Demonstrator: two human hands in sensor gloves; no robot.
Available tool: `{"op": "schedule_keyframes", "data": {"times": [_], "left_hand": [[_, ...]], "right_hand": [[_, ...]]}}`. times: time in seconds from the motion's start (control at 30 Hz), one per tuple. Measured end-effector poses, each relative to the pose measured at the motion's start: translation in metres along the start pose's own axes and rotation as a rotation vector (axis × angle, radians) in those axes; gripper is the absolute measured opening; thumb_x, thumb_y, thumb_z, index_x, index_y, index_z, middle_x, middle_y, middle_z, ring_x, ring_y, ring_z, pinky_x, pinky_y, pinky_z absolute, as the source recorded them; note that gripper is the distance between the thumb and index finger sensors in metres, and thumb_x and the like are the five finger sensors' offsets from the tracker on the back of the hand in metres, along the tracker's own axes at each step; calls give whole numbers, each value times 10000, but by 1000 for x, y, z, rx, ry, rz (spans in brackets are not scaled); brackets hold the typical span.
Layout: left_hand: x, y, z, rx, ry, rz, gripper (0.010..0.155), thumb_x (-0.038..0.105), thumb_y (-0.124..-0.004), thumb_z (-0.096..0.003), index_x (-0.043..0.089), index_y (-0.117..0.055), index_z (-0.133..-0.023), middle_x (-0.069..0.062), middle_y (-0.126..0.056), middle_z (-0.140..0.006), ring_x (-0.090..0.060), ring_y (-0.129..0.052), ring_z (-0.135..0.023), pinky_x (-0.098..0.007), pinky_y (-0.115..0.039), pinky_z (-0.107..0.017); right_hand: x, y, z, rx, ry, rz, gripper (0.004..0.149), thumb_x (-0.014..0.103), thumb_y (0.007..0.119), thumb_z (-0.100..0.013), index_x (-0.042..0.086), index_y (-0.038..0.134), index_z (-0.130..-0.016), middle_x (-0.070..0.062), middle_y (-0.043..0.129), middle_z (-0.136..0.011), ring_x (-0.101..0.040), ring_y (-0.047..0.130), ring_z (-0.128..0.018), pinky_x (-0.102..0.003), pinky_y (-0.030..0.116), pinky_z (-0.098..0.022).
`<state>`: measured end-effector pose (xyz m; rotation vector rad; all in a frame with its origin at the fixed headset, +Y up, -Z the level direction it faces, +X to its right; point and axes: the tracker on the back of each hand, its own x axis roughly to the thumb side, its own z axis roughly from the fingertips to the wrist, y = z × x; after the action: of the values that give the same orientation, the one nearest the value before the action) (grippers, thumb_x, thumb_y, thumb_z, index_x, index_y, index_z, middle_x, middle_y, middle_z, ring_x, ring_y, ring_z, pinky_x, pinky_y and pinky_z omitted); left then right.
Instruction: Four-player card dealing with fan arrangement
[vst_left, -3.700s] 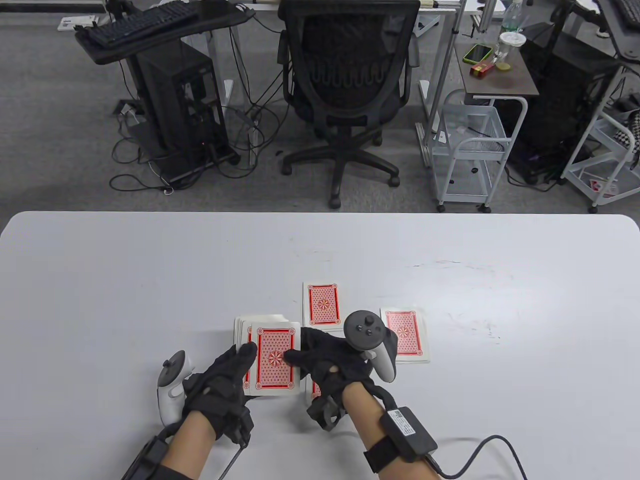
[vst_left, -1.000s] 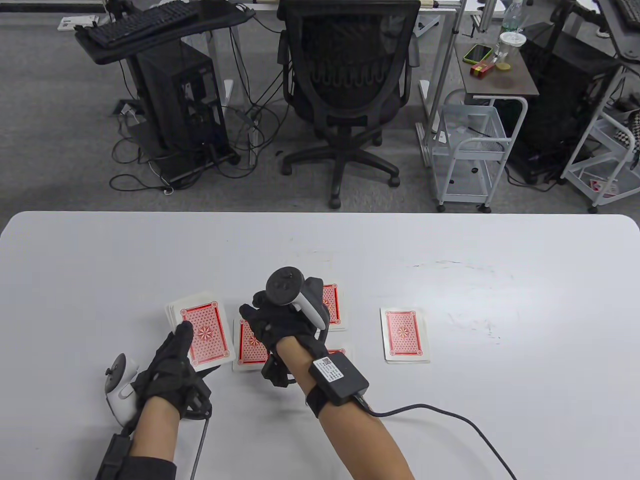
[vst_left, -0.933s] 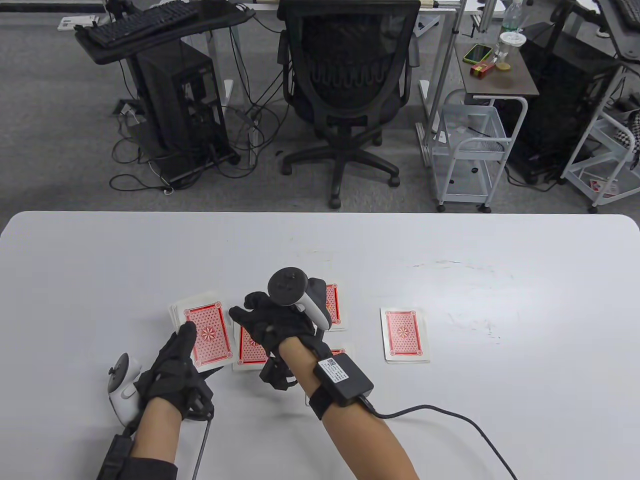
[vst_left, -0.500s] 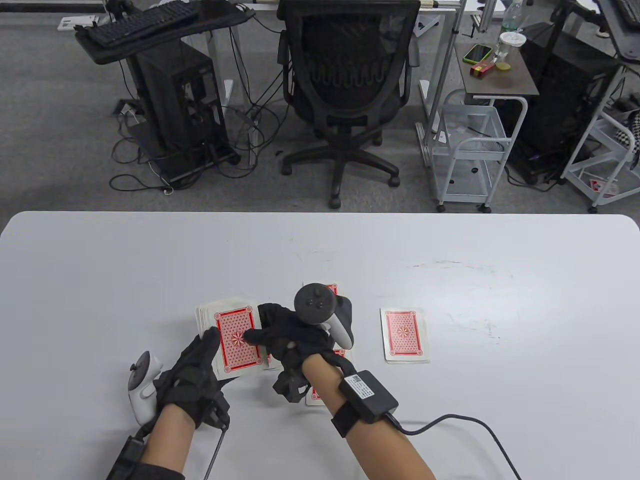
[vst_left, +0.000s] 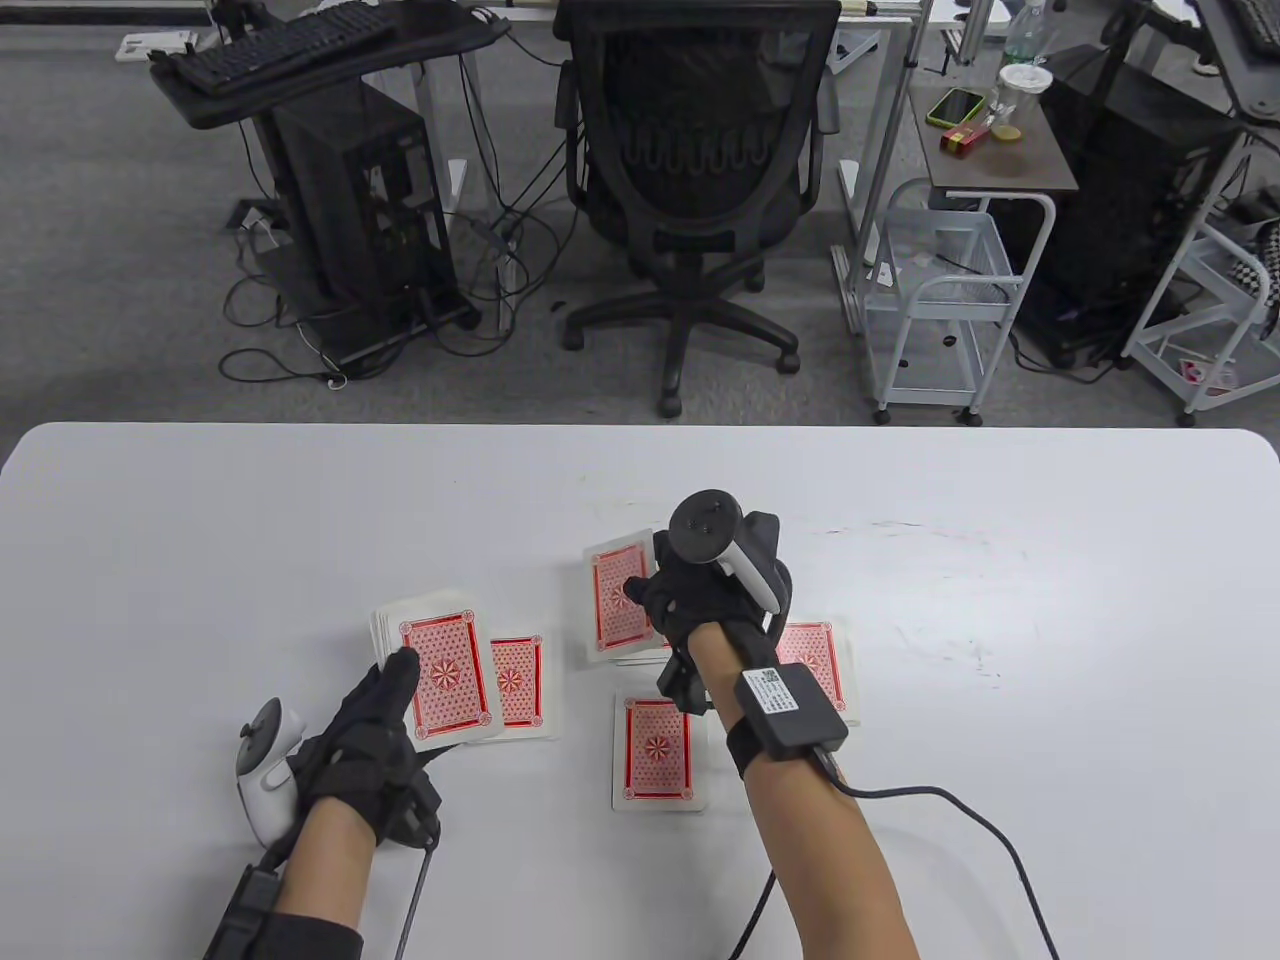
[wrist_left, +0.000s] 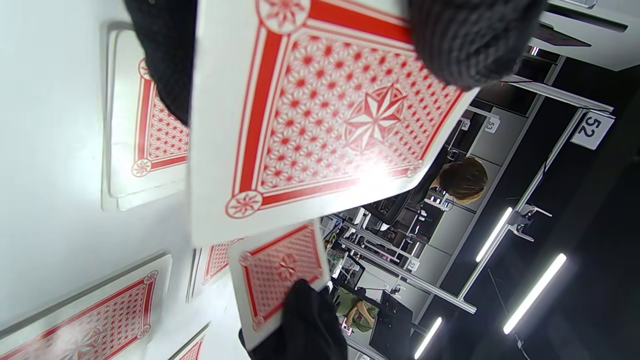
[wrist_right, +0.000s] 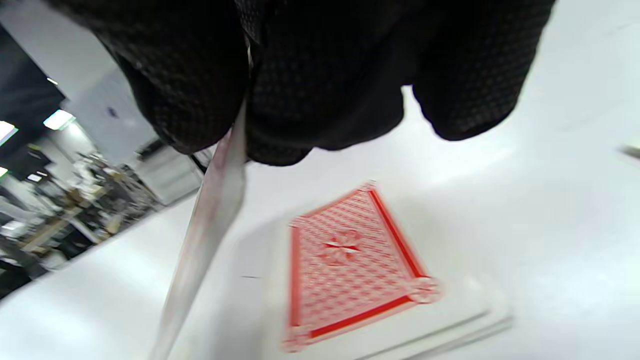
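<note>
Red-backed card (vst_left: 618, 600): pinched by right hand (vst_left: 700, 590), held over far pile (vst_left: 640, 655) on white table (vst_left: 640, 480).
Deck (vst_left: 440, 675): gripped in left hand (vst_left: 370, 740), just beside left pile (vst_left: 520, 685).
Other piles: near pile (vst_left: 657, 752) by the right wrist; right pile (vst_left: 815, 660) partly behind that arm.
Feel: thin, light, bendy, slippery, probably. Best pinched at an edge, thumb on top.
Right wrist view: showed card (wrist_right: 210, 240) edge-on between fingertips (wrist_right: 200, 90), pile (wrist_right: 360, 270) below, not touching.
Left wrist view: showed thumb (wrist_left: 470, 40) pressed on deck top (wrist_left: 320, 110); hidden from above.
Table view: showed all four piles together.
</note>
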<state>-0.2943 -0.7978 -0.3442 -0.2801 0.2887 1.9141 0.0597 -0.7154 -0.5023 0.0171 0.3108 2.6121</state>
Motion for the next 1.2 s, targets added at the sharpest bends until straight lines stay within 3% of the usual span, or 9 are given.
{"op": "schedule_keyframes", "data": {"times": [0.13, 0.3, 0.43, 0.6, 0.77, 0.87, 0.97, 1.2], "left_hand": [[0, 0, 0, 7, 3, -17, 478, 533, -771, -521, 321, -723, -946, 85, -904, -896, -233, -1015, -740, -426, -876, -531], [2, -1, 1, 9, 4, -20, 480, 536, -772, -520, 321, -725, -946, 88, -906, -895, -232, -1017, -738, -426, -876, -531], [1, -1, 1, 7, 4, -16, 480, 536, -774, -519, 321, -725, -945, 86, -906, -894, -233, -1018, -736, -426, -877, -529], [2, -6, 2, -4, -8, -18, 479, 537, -774, -519, 319, -728, -943, 88, -908, -891, -233, -1019, -734, -426, -878, -527], [-1, -13, 6, 2, -22, -27, 479, 535, -782, -511, 315, -738, -935, 82, -918, -879, -236, -1026, -721, -430, -882, -516], [-2, -18, 9, -5, -28, -35, 478, 535, -788, -509, 316, -743, -931, 83, -921, -876, -234, -1027, -720, -429, -884, -514], [-2, -22, 11, -15, -34, -35, 472, 538, -800, -504, 324, -751, -922, 90, -928, -867, -228, -1030, -716, -426, -887, -510], [-4, -26, 10, -66, 2, -28, 474, 527, -797, -504, 331, -743, -931, 88, -912, -885, -239, -1015, -739, -435, -879, -521]], "right_hand": [[-9, 18, -21, -10, 85, 132, 731, 346, 877, -479, 24, 526, -1034, -14, 864, -681, -154, 957, -314, -552, 742, -470], [-6, 41, -31, -42, 127, 445, 764, 439, 883, -449, 66, 557, -1031, 15, 880, -652, -126, 955, -305, -529, 756, -467], [5, 29, -20, -73, 82, 423, 774, 487, 853, -468, 73, 544, -1044, -3, 860, -702, -142, 960, -345, -538, 740, -488], [41, 15, 20, -60, -120, 156, 703, 493, 773, -538, 62, 549, -1045, -62, 826, -792, -193, 984, -453, -559, 722, -513], [80, 47, 62, 162, -430, -168, 739, 484, 765, -542, 21, 502, -1054, -125, 768, -864, -273, 973, -568, -602, 691, -532], [87, 64, 77, 187, -483, -224, 751, 487, 822, -502, 45, 519, -1028, -63, 771, -834, -239, 974, -563, -595, 703, -533], [83, 72, 81, 138, -430, -356, 632, 366, 895, -462, 85, 622, -958, -7, 828, -723, -213, 998, -481, -595, 718, -518], [64, 65, 73, 184, -382, -461, 613, 323, 908, -433, 60, 683, -939, 5, 902, -684, -198, 1070, -487, -581, 740, -523]]}}
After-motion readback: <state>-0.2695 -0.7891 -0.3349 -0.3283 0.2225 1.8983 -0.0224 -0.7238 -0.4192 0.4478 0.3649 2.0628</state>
